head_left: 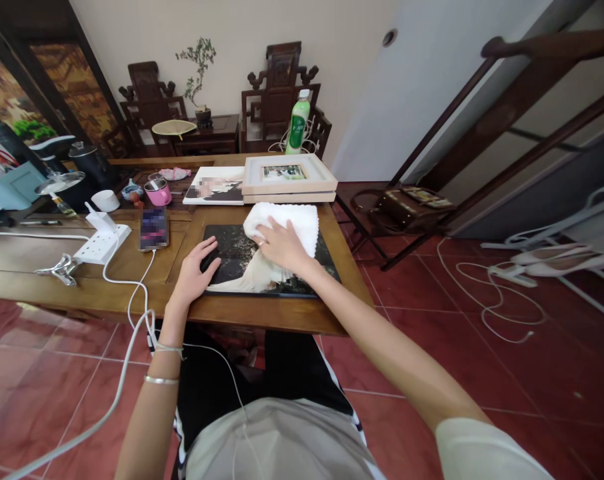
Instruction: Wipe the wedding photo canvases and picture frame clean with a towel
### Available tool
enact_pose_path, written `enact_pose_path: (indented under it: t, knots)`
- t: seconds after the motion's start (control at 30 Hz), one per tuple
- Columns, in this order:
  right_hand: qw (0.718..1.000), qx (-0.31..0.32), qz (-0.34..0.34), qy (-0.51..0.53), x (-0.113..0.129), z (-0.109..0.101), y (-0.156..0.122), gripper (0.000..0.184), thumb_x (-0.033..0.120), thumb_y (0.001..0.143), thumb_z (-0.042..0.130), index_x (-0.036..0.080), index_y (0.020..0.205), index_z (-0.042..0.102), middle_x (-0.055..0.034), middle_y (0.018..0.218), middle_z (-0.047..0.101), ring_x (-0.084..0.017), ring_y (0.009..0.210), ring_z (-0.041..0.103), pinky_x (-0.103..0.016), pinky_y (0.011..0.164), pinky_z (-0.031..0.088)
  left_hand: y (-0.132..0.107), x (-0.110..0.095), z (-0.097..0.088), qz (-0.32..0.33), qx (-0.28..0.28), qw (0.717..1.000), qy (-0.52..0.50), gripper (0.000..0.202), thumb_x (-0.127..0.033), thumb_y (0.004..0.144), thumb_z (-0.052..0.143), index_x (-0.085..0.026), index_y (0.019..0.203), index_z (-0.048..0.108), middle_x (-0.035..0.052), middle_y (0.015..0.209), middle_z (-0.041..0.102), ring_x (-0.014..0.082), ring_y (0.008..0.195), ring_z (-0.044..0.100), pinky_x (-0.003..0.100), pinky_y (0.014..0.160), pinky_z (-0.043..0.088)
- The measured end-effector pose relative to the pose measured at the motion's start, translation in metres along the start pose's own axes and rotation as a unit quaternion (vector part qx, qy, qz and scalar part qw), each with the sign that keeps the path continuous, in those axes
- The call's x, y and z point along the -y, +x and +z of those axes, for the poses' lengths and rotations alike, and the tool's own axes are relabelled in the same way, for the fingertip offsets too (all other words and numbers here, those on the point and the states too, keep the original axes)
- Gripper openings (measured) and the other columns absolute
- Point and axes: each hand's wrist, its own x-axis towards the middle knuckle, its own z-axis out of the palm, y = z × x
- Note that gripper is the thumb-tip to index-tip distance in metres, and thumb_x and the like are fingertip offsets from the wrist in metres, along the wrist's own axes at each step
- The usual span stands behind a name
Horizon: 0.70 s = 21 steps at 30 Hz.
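A dark photo panel lies flat on the wooden table in front of me. My right hand rests palm down on a white cloth that covers the panel's upper part, its fingers spread flat. My left hand lies on the panel's left edge with its fingers stretched out, holding nothing.
Behind the panel are a framed picture stack, a flat print and a green bottle. A phone, a white power strip with cables, a pink cup and a kettle stand to the left. Carved chairs line the wall.
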Motion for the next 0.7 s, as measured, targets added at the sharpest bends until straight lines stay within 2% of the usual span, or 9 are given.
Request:
enact_pose_path:
  t: [0.07,0.13,0.23,0.3,0.4,0.5,0.6,0.7]
  knots:
    - [1.0,-0.004,-0.016,0.008,0.021,0.006,0.0,0.039,0.026,0.096,0.035,0.018,0.126,0.058,-0.0126,0.139,0.053,-0.035,0.14,0.027,-0.068,0.108,0.018,0.0,-0.003,-0.002,-0.003,-0.027,0.999,-0.028,0.041,-0.039,0.089,0.054,-0.021,0.126,0.06,0.0095,0.141,0.052,0.0241,0.131,0.048,0.042,0.111,0.036]
    - [0.996,-0.003,-0.087,0.019,0.045,0.01,-0.011,0.036,0.024,0.094,0.04,0.019,0.122,0.061,-0.0108,0.141,0.052,-0.035,0.14,0.027,-0.068,0.108,0.018,-0.001,-0.005,-0.005,-0.006,-0.053,0.996,-0.073,0.042,-0.042,0.093,0.048,-0.021,0.128,0.058,0.009,0.143,0.05,0.0236,0.133,0.045,0.04,0.111,0.036]
    - [0.978,0.017,-0.202,0.051,0.071,0.011,-0.041,0.031,0.019,0.09,0.046,0.022,0.115,0.065,-0.0073,0.141,0.052,-0.032,0.14,0.028,-0.065,0.111,0.017,-0.001,-0.006,-0.007,-0.015,-0.09,0.989,-0.113,0.044,-0.044,0.097,0.038,-0.02,0.129,0.057,0.0085,0.142,0.051,0.0227,0.133,0.045,0.04,0.113,0.033]
    - [0.966,0.028,-0.243,0.078,0.076,0.006,-0.064,0.03,0.015,0.087,0.049,0.023,0.11,0.066,-0.0057,0.139,0.054,-0.028,0.141,0.03,-0.061,0.113,0.017,-0.001,-0.006,-0.006,-0.021,-0.099,0.99,-0.103,0.046,-0.045,0.097,0.034,-0.019,0.127,0.058,0.0086,0.139,0.054,0.0225,0.131,0.048,0.041,0.113,0.033]
    - [0.96,0.045,-0.254,0.106,0.066,-0.005,-0.092,0.027,0.012,0.086,0.051,0.023,0.103,0.068,-0.0069,0.138,0.056,-0.023,0.14,0.032,-0.056,0.115,0.019,-0.002,-0.007,-0.002,-0.024,-0.074,0.995,-0.055,0.048,-0.044,0.099,0.03,-0.017,0.125,0.06,0.009,0.134,0.059,0.0215,0.127,0.052,0.04,0.111,0.036]
    - [0.968,0.046,-0.226,0.104,0.041,-0.013,-0.106,0.024,0.014,0.088,0.05,0.022,0.101,0.068,-0.0108,0.139,0.053,-0.021,0.138,0.035,-0.054,0.115,0.022,-0.003,-0.009,0.001,-0.023,-0.025,0.999,-0.015,0.045,-0.042,0.097,0.036,-0.015,0.121,0.063,0.0114,0.13,0.062,0.0224,0.124,0.055,0.04,0.109,0.039]
    - [0.982,0.015,-0.176,0.071,0.014,-0.015,-0.103,0.024,0.019,0.092,0.045,0.02,0.103,0.067,-0.0131,0.139,0.053,-0.021,0.138,0.036,-0.053,0.115,0.022,-0.003,-0.009,0.003,-0.018,-0.016,1.0,0.009,0.038,-0.038,0.092,0.051,-0.015,0.119,0.065,0.0117,0.129,0.062,0.0251,0.123,0.056,0.042,0.108,0.041]
    - [0.993,-0.003,-0.11,0.033,-0.004,-0.012,-0.081,0.027,0.023,0.095,0.041,0.018,0.104,0.066,-0.0151,0.136,0.055,-0.024,0.138,0.035,-0.053,0.115,0.022,-0.003,-0.009,0.003,-0.001,-0.015,1.0,0.011,0.035,-0.035,0.088,0.057,-0.017,0.116,0.067,0.0108,0.128,0.063,0.0257,0.124,0.056,0.043,0.109,0.041]
